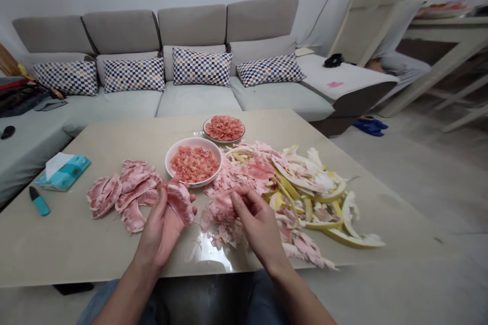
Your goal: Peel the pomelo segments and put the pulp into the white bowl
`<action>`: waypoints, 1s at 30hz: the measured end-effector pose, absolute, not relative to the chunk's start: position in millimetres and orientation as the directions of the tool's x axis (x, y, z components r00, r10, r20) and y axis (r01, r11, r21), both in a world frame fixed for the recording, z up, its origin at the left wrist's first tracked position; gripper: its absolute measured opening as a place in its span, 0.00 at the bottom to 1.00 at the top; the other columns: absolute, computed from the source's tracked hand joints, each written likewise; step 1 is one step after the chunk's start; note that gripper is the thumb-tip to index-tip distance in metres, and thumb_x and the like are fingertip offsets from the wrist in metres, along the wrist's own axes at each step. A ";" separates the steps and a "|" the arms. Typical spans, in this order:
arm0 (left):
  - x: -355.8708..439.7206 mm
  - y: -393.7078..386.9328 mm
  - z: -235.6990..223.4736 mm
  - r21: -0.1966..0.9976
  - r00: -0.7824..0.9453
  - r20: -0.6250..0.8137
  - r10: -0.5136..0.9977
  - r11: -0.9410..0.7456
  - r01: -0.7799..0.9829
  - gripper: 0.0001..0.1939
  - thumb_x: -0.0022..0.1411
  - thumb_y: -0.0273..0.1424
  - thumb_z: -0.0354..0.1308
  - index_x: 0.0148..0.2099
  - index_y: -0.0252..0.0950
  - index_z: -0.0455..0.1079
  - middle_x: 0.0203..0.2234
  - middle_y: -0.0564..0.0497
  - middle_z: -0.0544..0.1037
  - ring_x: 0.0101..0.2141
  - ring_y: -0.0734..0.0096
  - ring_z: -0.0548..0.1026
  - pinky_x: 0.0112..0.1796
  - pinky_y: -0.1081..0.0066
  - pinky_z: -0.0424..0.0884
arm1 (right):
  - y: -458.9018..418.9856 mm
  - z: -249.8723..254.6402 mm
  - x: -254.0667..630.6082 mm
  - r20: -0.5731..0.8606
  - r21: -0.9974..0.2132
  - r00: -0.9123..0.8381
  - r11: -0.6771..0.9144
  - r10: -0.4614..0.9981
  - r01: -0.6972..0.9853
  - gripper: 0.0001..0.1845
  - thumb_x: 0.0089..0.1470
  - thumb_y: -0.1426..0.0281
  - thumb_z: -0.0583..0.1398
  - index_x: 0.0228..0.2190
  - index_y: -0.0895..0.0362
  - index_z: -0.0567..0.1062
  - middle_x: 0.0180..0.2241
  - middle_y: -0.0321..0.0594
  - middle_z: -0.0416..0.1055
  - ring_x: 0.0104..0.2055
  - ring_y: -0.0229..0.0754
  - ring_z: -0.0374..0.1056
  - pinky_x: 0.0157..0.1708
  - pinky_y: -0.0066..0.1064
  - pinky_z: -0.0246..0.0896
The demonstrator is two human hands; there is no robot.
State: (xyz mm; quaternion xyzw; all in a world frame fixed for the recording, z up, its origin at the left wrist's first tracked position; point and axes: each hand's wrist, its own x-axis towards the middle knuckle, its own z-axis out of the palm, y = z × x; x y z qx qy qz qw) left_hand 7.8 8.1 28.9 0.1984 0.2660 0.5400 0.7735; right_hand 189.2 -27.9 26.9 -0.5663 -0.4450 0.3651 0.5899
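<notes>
My left hand (160, 231) is closed around a pink pomelo segment (180, 202), held just above the table's near edge. My right hand (258, 223) pinches a strip of pink membrane (223, 204) beside it, over a heap of torn pink skins. A pile of unpeeled pink segments (124, 193) lies to the left. Behind my hands stands a white bowl (193, 161) filled with peeled red pulp, and a smaller plate (224, 128) of pulp sits farther back.
Yellow and white pomelo rind (324, 203) is heaped on the right of the beige table (76, 244). A teal tissue pack (64, 171) and a teal-handled knife (39, 201) lie at the left. A grey sofa (190, 86) stands behind; a person sits at far right.
</notes>
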 end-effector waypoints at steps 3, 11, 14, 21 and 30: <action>10.2 5.0 29.6 0.571 0.352 -0.212 0.912 0.408 -0.713 0.17 0.66 0.36 0.51 0.54 0.38 0.68 0.46 0.45 0.76 0.41 0.62 0.77 0.43 0.60 0.73 | -26.3 19.7 188.1 0.256 -0.927 0.239 0.167 0.937 0.336 0.10 0.57 0.64 0.58 0.34 0.55 0.77 0.31 0.40 0.73 0.33 0.42 0.68 0.31 0.31 0.63; 18.8 -4.3 31.8 0.571 0.439 -0.173 0.882 0.453 -0.685 0.19 0.68 0.36 0.46 0.57 0.36 0.67 0.47 0.43 0.76 0.47 0.58 0.74 0.50 0.58 0.67 | -25.1 14.2 185.9 0.386 -0.833 0.158 0.271 0.909 0.482 0.07 0.56 0.69 0.59 0.36 0.54 0.77 0.36 0.43 0.73 0.38 0.44 0.69 0.38 0.36 0.65; 21.3 -8.2 30.1 0.607 0.455 -0.169 0.874 0.456 -0.651 0.20 0.68 0.36 0.46 0.58 0.37 0.66 0.48 0.45 0.76 0.51 0.58 0.71 0.53 0.59 0.64 | -28.6 22.4 183.0 0.434 -0.844 0.169 0.334 0.885 0.419 0.04 0.56 0.70 0.60 0.32 0.54 0.76 0.34 0.41 0.73 0.37 0.43 0.69 0.37 0.34 0.65; 26.4 -18.3 27.0 0.801 0.421 -0.134 0.897 0.348 -0.487 0.18 0.65 0.36 0.53 0.54 0.38 0.71 0.55 0.46 0.72 0.57 0.59 0.65 0.56 0.65 0.60 | -35.9 29.0 174.8 0.513 -0.804 0.119 0.428 0.850 0.413 0.03 0.55 0.72 0.61 0.32 0.53 0.75 0.33 0.40 0.74 0.37 0.43 0.69 0.37 0.35 0.64; 26.8 -20.7 23.5 0.924 0.331 -0.095 0.939 0.206 -0.321 0.21 0.62 0.37 0.56 0.56 0.36 0.70 0.58 0.42 0.69 0.58 0.54 0.64 0.54 0.67 0.62 | -37.5 27.1 174.8 0.475 -0.828 0.149 0.383 0.867 0.410 0.03 0.54 0.72 0.62 0.29 0.53 0.75 0.30 0.39 0.74 0.34 0.42 0.69 0.36 0.34 0.63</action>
